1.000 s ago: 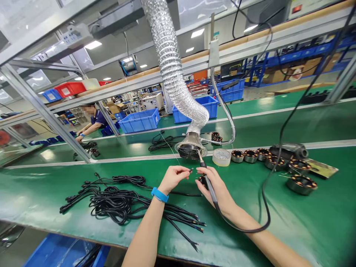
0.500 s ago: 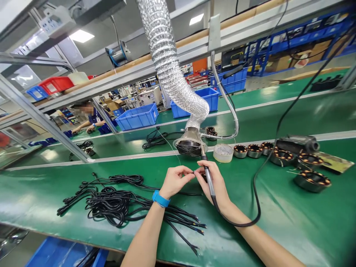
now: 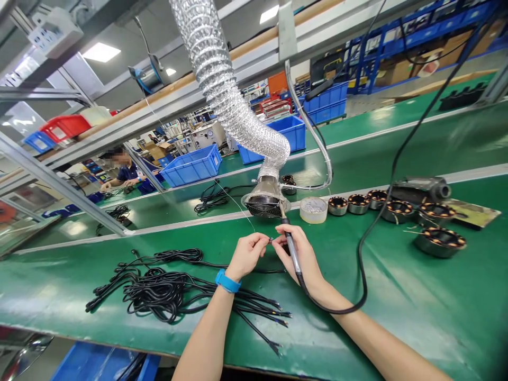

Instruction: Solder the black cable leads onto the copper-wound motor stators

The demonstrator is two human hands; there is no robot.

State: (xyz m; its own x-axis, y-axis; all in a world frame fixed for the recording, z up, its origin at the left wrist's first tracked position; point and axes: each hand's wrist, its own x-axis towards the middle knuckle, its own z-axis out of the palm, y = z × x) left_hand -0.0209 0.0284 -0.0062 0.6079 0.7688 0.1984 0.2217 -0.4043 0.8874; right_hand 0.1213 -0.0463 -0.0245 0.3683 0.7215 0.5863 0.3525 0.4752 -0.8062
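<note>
My right hand (image 3: 306, 260) is closed around a soldering iron (image 3: 292, 251), whose tip points up and away toward the fan nozzle. Thumb and fingers of my left hand (image 3: 245, 257) are pinched on a small dark piece (image 3: 271, 240), too small to name. The right fingertips meet that piece from the other side. A thin wire, perhaps solder (image 3: 237, 202), hangs down just beyond my left hand. Black cables (image 3: 153, 293) lie in a heap left of my hands, their stripped coloured ends (image 3: 280, 312) below the wrists.
A foil duct (image 3: 222, 84) ends in a fan nozzle (image 3: 262, 205) just beyond my hands. Beside it sit a round clear tub (image 3: 313, 211) and several wound stators (image 3: 440, 242). Blue bins (image 3: 192, 165) stand behind. At the far left, another person (image 3: 125, 172) handles things.
The whole view has shifted slightly. My left fingers have curled in more, and the small dark piece now shows between both hands. The soldering iron stays in my right hand.
</note>
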